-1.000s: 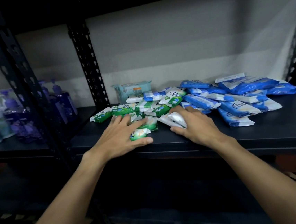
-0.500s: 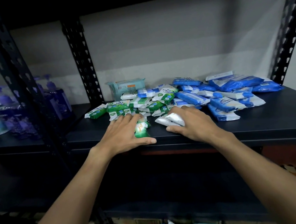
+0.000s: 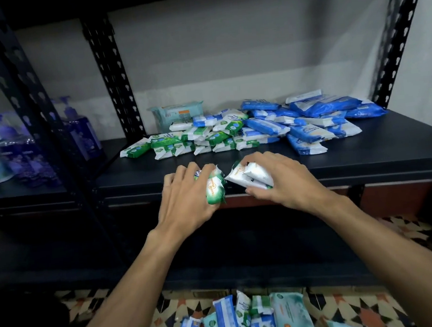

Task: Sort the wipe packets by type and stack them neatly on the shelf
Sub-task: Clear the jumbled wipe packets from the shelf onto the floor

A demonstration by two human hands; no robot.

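Green packet [image 3: 213, 190] thumb-side in left grip [image 3: 184, 200], seemingly pinched.

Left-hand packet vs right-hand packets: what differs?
Colour: the left-hand packet shows green and white print; the right-hand packets show mostly plain white.
Count: only one left-hand packet is clear in the left hand; the right hand grips at least two right-hand packets, stacked.
Shared: both are small soft packs, gripped at the front edge of the shelf, apart from the mixed pile behind.
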